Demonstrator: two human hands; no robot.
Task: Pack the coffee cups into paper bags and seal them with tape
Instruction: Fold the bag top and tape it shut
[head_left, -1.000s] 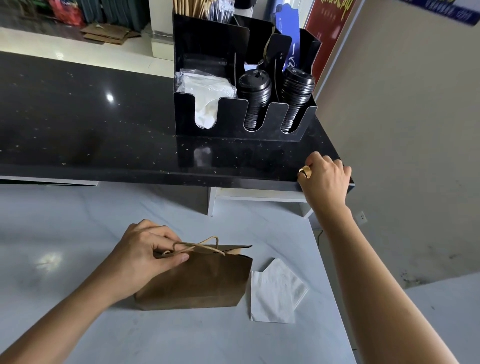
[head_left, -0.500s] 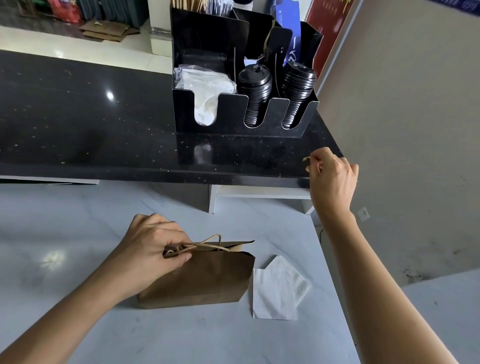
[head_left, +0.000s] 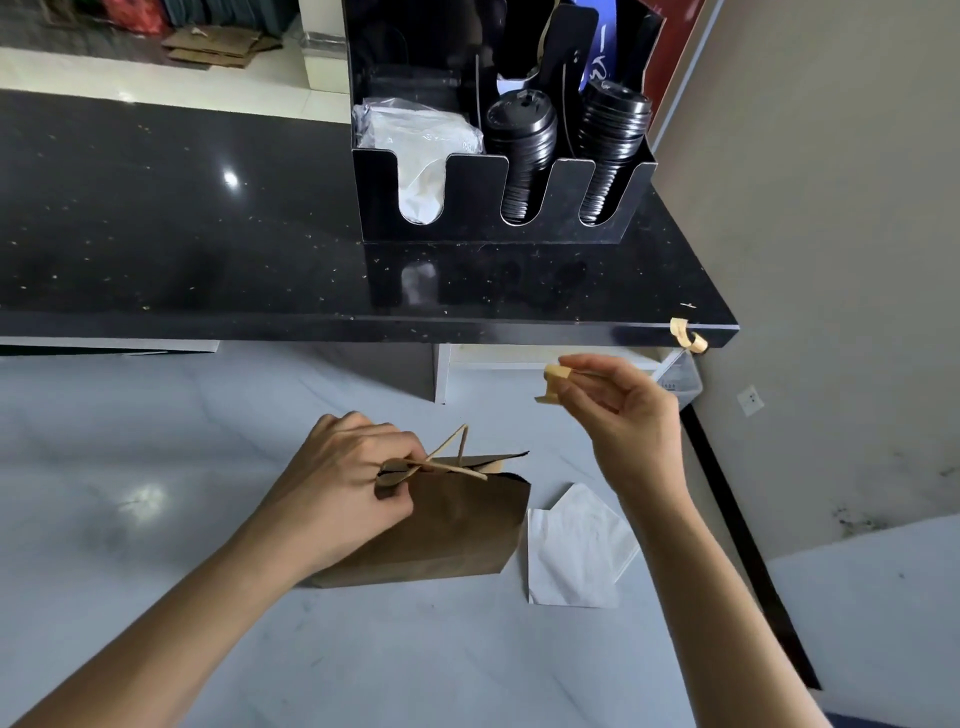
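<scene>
Both hands are busy over the pale marble table (head_left: 156, 519). The left hand (head_left: 348, 488) is curled around the top edge of the brown paper bag (head_left: 447, 530), pinching its mouth together where the twisted paper handles (head_left: 452, 457) stick up. The right hand (head_left: 623, 410) is raised above and to the right of the bag, its thumb and forefinger pinching a short strip of tan tape (head_left: 553, 382), which curls off the fingertips; the other fingers are loosely bent.

The bag stands on the table in front of the person, leaning a little, with its top nearly shut. What is inside cannot be seen. Just to its right a white paper napkin (head_left: 571, 551) lies flat on the table, touching or almost touching the bag's corner.

Beyond the hands runs a black speckled counter (head_left: 208, 234). Another curled piece of tape (head_left: 685, 332) hangs from its front edge near the right corner. On the counter sits a black organizer (head_left: 467, 218) holding white napkins (head_left: 415, 145) and two stacks of black cup lids (head_left: 524, 135).
</scene>
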